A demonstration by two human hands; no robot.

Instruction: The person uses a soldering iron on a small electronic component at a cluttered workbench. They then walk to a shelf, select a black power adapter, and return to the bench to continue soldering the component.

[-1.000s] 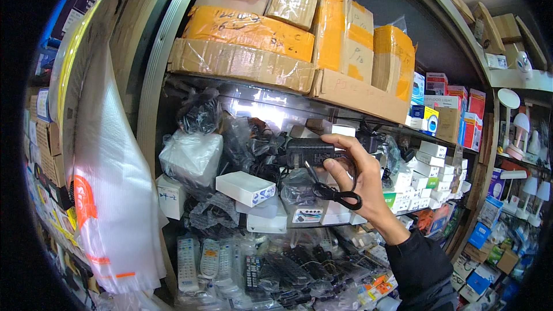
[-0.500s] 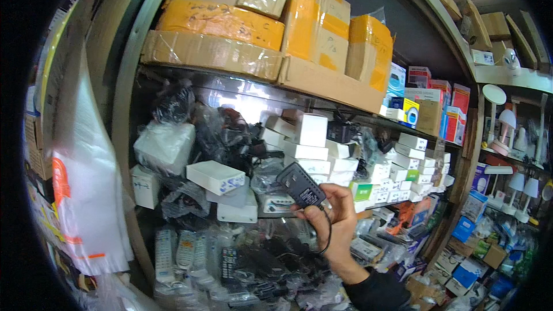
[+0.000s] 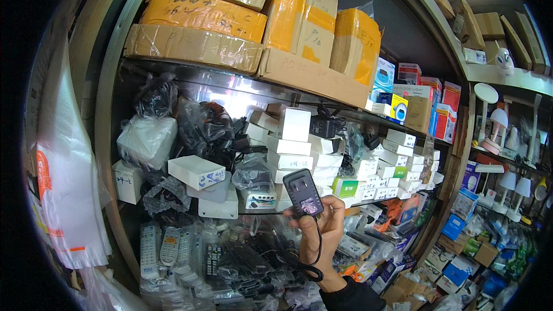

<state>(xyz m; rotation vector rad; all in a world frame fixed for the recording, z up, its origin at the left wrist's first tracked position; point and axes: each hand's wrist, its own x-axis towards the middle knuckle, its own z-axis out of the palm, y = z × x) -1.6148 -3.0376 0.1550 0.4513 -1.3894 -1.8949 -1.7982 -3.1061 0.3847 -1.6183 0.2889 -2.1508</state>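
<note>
My right hand (image 3: 324, 227) comes up from the lower edge in a dark sleeve and grips a black plug-in power adapter (image 3: 303, 192). My thumb presses on its near face, and the fingers curl behind it. Two flat prongs and a printed label face me. The adapter's black cable (image 3: 304, 265) hangs down and loops by my wrist. Beyond the adapter, a shelf carries stacked small white boxes (image 3: 291, 161) and black plastic-wrapped goods (image 3: 201, 126). My left hand is out of view.
Taped cardboard boxes (image 3: 201, 14) fill the upper shelf. Below lie bagged remote controls (image 3: 170, 246) and wrapped electronics. A clear plastic bag (image 3: 66, 167) hangs at the left beside the shelf post. Colourful boxes (image 3: 398, 107) and desk lamps (image 3: 507, 181) stand to the right.
The adapter has turned more upright, with its prongs now showing clearly. My right hand sits slightly lower, still gripping it. The whole view has shifted a little, moving the shelves left and up.
</note>
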